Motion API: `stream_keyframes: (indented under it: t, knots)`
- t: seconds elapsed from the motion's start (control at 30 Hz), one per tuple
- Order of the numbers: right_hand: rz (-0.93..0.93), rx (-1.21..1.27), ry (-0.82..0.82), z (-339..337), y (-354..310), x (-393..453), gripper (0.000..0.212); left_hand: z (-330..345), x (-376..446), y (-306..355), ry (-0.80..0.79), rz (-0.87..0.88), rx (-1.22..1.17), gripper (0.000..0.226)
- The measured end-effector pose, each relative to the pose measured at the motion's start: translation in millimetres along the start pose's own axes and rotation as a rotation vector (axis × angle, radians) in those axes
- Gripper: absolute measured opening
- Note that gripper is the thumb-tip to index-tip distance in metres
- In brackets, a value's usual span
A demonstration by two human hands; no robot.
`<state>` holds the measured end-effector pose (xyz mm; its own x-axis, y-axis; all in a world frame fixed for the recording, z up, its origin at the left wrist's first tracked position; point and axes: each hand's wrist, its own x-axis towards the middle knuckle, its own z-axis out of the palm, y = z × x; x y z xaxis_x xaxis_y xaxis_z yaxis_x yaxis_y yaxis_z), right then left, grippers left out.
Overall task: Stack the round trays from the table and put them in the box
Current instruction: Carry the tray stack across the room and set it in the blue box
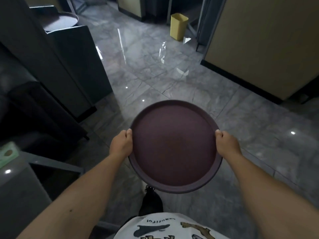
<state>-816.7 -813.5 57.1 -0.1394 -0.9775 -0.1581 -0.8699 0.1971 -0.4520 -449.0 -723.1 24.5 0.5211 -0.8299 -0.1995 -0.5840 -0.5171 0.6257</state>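
I hold a round dark maroon tray [174, 145] level in front of me, above the floor. My left hand [121, 144] grips its left rim with the thumb over the edge. On the opposite rim my right hand [227, 144] grips in the same way. The rim looks thick at the near edge, so it may be more than one tray stacked; I cannot tell. Another round tray [60, 22] lies on a dark surface at the far upper left. No box is clearly in view.
Glossy grey tiled floor [155, 69] stretches ahead. Dark cabinets [57, 66] line the left side. A grey table corner [22, 178] with a green packet [7, 153] sits at my near left. A yellow bin [178, 25] stands far ahead; a beige partition [267, 40] is on the right.
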Motion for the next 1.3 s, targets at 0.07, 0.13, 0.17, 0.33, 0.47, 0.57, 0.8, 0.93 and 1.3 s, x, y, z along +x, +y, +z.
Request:
stream_keyframes:
  t: [0.07, 0.13, 0.17, 0.33, 0.47, 0.57, 0.8, 0.93, 1.3]
  knots:
    - [0.004, -0.014, -0.015, 7.0, -27.4, 34.9, 0.052, -2.5, 38.6, 3.6, -0.007, -0.021, -0.027, 0.049]
    - [-0.004, -0.038, -0.023, 13.0, -54.9, 65.5, 0.054, -9.5, 74.0, 7.0, 0.021, -0.036, -0.037, 0.049]
    - [-0.011, -0.041, -0.027, 14.9, -69.1, 79.2, 0.054, -14.3, 90.5, 8.5, 0.029, -0.041, -0.045, 0.048]
    - [-0.074, -0.039, -0.047, 27.3, -146.6, 144.7, 0.052, -48.9, 168.4, 15.5, 0.074, -0.064, -0.036, 0.047]
    - [-0.144, -0.056, -0.088, 41.4, -203.0, 202.3, 0.053, -70.7, 220.3, 20.0, 0.124, -0.109, -0.055, 0.048]
    - [-0.21, -0.066, -0.117, 57.9, -244.9, 251.9, 0.053, -82.3, 261.9, 22.1, 0.161, -0.159, -0.07, 0.049]
    - [-0.342, -0.073, -0.19, 98.3, -342.1, 391.1, 0.051, -98.7, 376.6, 40.8, 0.231, -0.267, -0.048, 0.047]
    - [-0.433, -0.072, -0.209, 102.8, -406.8, 477.5, 0.052, -109.8, 441.5, 67.6, 0.278, -0.341, -0.098, 0.049]
    - [-0.532, -0.112, -0.241, 132.9, -541.2, 616.8, 0.053, -141.2, 599.4, 93.5, 0.353, -0.408, -0.113, 0.048]
